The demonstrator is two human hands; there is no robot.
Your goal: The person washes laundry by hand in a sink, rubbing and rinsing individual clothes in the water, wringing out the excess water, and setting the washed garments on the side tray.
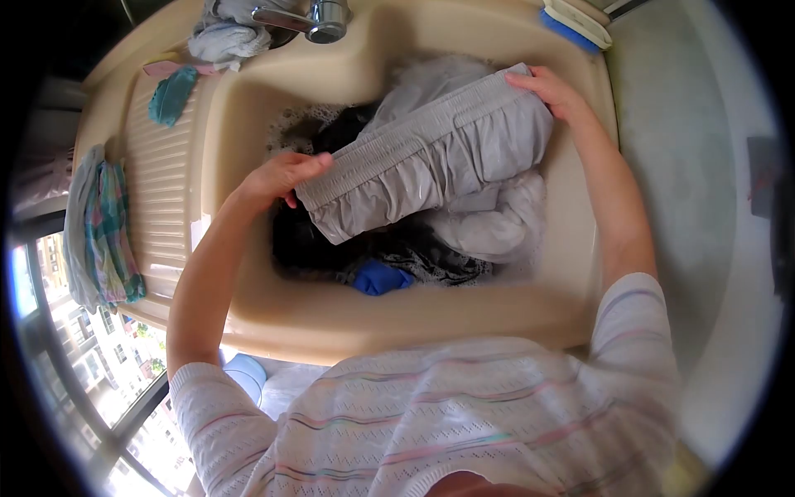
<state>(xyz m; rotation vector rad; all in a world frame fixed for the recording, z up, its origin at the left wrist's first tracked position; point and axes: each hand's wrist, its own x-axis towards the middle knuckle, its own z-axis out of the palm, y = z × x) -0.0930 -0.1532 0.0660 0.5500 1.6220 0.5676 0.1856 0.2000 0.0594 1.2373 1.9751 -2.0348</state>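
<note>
A light grey garment [422, 153] with a gathered elastic waistband is stretched diagonally over the basin [414, 319]. My left hand [286, 176] is closed on the waistband's lower left end, thumb on top. At the upper right end, my right hand [551, 89] grips the other end of the band. Below the garment, dark clothes [310, 240], a white cloth [493, 224] and a blue cloth [381, 277] lie in sudsy water. The lower part of the grey garment merges with the pale fabric behind it.
The ribbed washboard [161, 190] is left of the basin, with a teal cloth [172, 97] on it. Checked cloth [112, 232] hangs over the left edge. A faucet [323, 21] stands at the back; a blue-bristled brush [577, 23] rests at the back right corner.
</note>
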